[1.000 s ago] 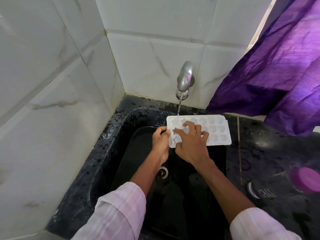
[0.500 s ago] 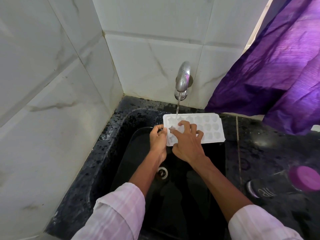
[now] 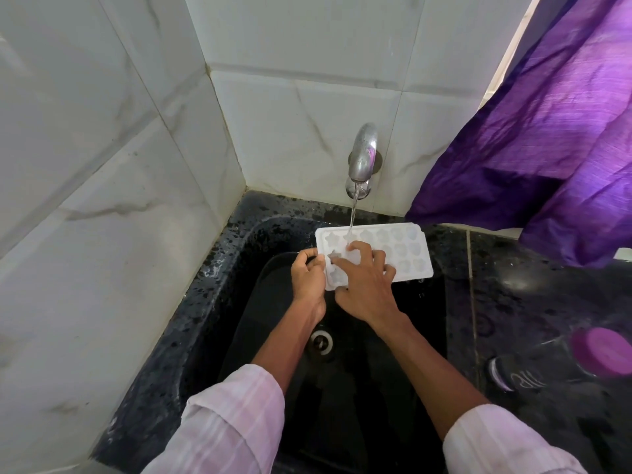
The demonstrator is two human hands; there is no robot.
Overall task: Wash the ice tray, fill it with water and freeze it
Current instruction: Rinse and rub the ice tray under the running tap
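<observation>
A white ice tray (image 3: 407, 249) with star and flower shaped cells is held level over the black sink (image 3: 239, 268). A thin stream of water from the steel tap (image 3: 362, 155) falls on its far left cells. My left hand (image 3: 307, 277) grips the tray's left short edge, thumb on top. My right hand (image 3: 364, 285) lies over the tray's near left part, its bent fingers pressing into the cells.
The sink drain (image 3: 321, 342) lies below my wrists. A dark bottle with a purple cap (image 3: 602, 354) lies on the black counter (image 3: 530, 285) at right. A purple curtain (image 3: 547, 131) hangs at the back right. White tiled walls close the left and back.
The tray and both hands have shifted slightly left under the stream. My right fingers have moved across the cells.
</observation>
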